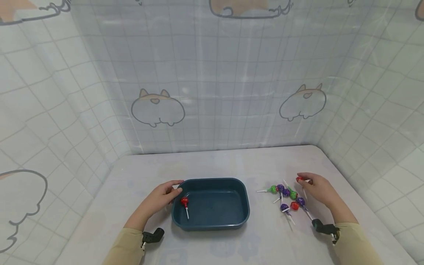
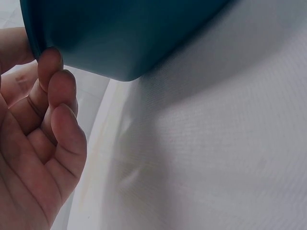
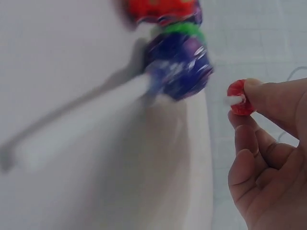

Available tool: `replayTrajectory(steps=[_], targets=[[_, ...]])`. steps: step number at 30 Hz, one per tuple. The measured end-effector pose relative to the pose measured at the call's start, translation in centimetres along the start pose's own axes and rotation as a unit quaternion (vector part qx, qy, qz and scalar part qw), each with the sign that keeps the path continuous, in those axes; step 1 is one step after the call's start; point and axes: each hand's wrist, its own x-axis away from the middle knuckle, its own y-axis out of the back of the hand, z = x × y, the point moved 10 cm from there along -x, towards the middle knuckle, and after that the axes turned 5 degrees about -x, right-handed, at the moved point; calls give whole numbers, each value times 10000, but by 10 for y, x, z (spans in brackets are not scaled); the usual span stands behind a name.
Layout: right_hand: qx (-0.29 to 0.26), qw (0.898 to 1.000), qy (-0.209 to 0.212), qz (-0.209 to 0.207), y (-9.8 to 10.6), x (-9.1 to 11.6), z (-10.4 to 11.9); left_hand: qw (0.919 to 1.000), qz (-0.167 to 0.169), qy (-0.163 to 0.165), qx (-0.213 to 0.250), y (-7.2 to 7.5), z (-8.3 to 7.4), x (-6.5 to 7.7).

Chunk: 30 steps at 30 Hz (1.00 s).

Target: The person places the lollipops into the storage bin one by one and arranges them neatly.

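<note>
A dark teal rectangular tray (image 1: 218,206) stands on the table, with one red lollipop (image 1: 184,201) lying inside near its left wall. My left hand (image 1: 160,197) grips the tray's left rim between thumb and fingers; the left wrist view shows the fingers curled against the tray's outer wall (image 2: 115,43). To the right of the tray, my right hand (image 1: 319,187) pinches a red lollipop (image 3: 240,98) by its wrapped head, its white stick pointing away from the fingers. Just left of that hand lies a loose cluster of lollipops: purple (image 1: 300,201), green (image 1: 293,194) and red (image 1: 294,206).
The white table (image 1: 212,162) ends at a back wall covered with a grid-patterned sheet (image 1: 228,81), and similar sheets hang on both sides. A strip of table separates the tray from the lollipop cluster. Dark wrist cameras (image 1: 153,235) sit at both sleeves.
</note>
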Motion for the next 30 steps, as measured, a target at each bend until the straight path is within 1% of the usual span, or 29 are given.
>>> replayTrajectory(steps=[5,13,20,30], targets=[[-360,9993,80,-2,4,0,11,10000,25,7,-25,-1,1,0],[-768,9969,105,145,0,-1,32,10000,24,66,-52,-1,2,0],[-835,9958,347,129,-2,-5,60,10000,37,60,-43,-1,0,1],[-972,9927,569,426,-21,-17,98,10000,-7,59,-31,0,-2,2]])
